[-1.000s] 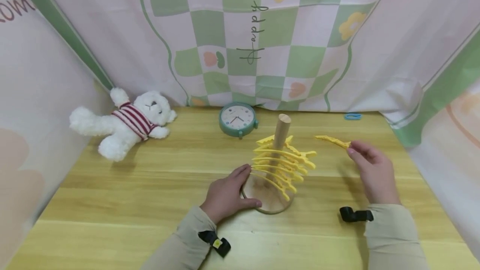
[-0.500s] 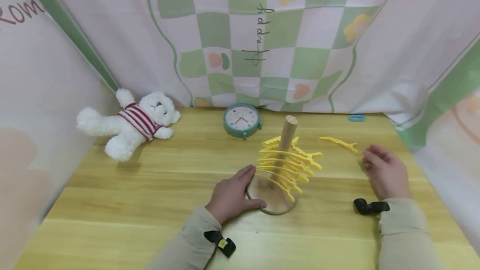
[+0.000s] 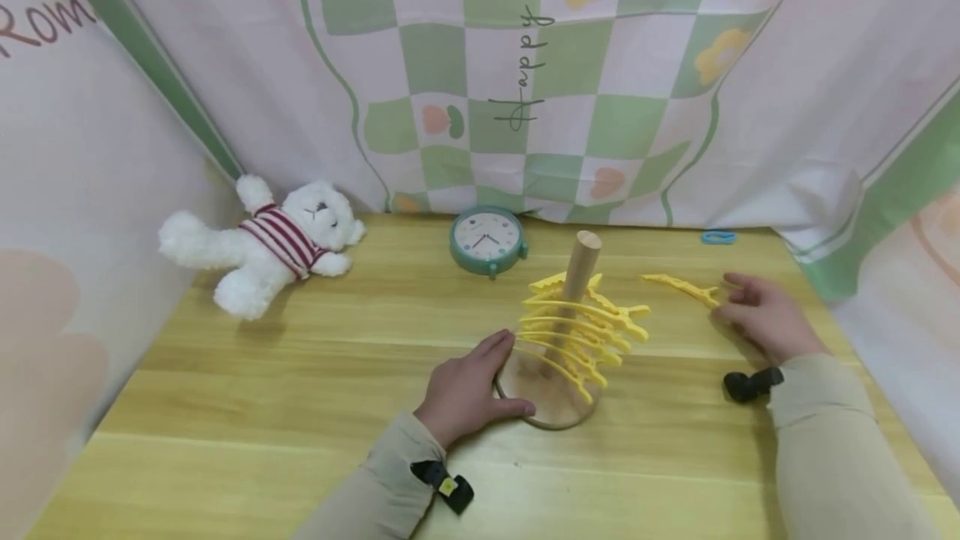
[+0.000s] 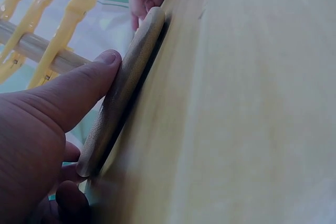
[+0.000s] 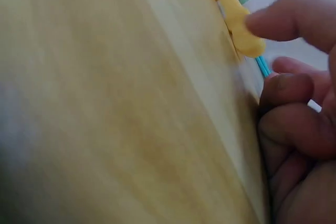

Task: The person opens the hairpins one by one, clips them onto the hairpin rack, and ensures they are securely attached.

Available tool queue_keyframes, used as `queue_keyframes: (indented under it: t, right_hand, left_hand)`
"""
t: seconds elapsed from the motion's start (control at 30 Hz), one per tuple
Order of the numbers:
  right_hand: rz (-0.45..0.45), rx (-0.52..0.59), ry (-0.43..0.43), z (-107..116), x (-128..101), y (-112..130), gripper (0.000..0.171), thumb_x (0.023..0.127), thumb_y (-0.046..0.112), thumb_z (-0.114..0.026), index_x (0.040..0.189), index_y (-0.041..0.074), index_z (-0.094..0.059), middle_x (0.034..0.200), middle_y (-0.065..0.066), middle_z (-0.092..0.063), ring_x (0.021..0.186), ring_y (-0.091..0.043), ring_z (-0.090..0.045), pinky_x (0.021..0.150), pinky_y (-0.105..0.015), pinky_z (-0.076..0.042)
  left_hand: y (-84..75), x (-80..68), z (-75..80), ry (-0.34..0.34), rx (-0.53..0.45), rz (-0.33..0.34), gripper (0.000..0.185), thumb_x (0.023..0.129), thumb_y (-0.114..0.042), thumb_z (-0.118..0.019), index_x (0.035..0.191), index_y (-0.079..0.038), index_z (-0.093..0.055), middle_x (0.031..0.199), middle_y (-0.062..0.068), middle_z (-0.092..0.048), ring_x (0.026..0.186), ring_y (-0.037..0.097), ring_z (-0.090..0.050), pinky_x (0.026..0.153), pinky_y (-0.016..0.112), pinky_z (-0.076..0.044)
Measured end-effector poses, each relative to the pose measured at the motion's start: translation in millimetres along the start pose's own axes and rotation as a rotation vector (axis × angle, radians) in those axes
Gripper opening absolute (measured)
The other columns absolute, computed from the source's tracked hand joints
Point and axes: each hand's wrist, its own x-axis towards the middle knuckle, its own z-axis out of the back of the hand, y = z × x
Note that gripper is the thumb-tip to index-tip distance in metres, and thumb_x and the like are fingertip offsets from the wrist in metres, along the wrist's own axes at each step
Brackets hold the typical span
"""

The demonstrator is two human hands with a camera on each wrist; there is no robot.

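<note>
In the head view, a wooden stand [image 3: 542, 407] has a round base and an upright post. Several yellow alligator hair clips [image 3: 573, 332] are clamped across the post, one above another. My left hand [image 3: 467, 390] holds the near left edge of the base; the left wrist view shows its thumb [image 4: 86, 85] over the disc and fingers at the rim. One loose yellow hair clip [image 3: 682, 288] lies on the table to the right. At its tail is my right hand [image 3: 768, 319], thumb and forefinger apart. A fingertip reaches the clip's rounded tail [image 5: 247, 43] in the right wrist view.
A green alarm clock [image 3: 489, 240] lies face up behind the stand. At back left lies a white plush bear [image 3: 273, 244] in a striped shirt. A small blue loop [image 3: 718, 237] is near the printed curtain [image 3: 555, 165] at the back.
My right hand first pinched the loose clip's tail, then let go and drew off to the right. Now it is back at the tail. My left hand keeps its hold on the base.
</note>
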Motion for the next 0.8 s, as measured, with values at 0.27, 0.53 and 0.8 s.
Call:
queue_keyframes:
  t: [0.27,0.53,0.8]
  right_hand:
    - [0.021,-0.128,-0.031,-4,-1,5,0.066,0.082,0.041,-0.069,0.132,0.002,-0.048,0.115,-0.018,-0.054,0.096,-0.019,-0.049,0.081,-0.036,-0.034]
    - [-0.022,0.128,-0.143,-18,-15,11,0.061,0.086,0.033,-0.066,0.129,-0.004,-0.047,0.095,0.021,-0.055,0.080,0.004,-0.053,0.066,-0.017,-0.046]
    - [-0.109,0.290,-0.313,-36,-33,18,0.036,0.083,0.023,-0.071,0.113,0.013,-0.053,0.092,0.014,-0.057,0.080,-0.001,-0.055,0.062,-0.017,-0.048]
  left_hand:
    - [0.7,-0.2,-0.6,-0.004,0.005,-0.003,0.099,0.069,-0.078,-0.054,0.148,-0.024,-0.026,0.151,-0.008,-0.027,0.097,0.024,-0.061,0.055,0.026,-0.039]
    - [-1.3,-1.5,2.0,-0.006,-0.001,-0.001,0.098,0.069,-0.077,-0.055,0.147,-0.024,-0.027,0.150,-0.008,-0.028,0.097,0.025,-0.061,0.057,0.027,-0.040]
    - [-1.7,-1.4,1.7,-0.001,0.005,0.008,0.099,0.069,-0.077,-0.054,0.148,-0.024,-0.026,0.150,-0.008,-0.028,0.101,0.025,-0.060,0.061,0.031,-0.043]
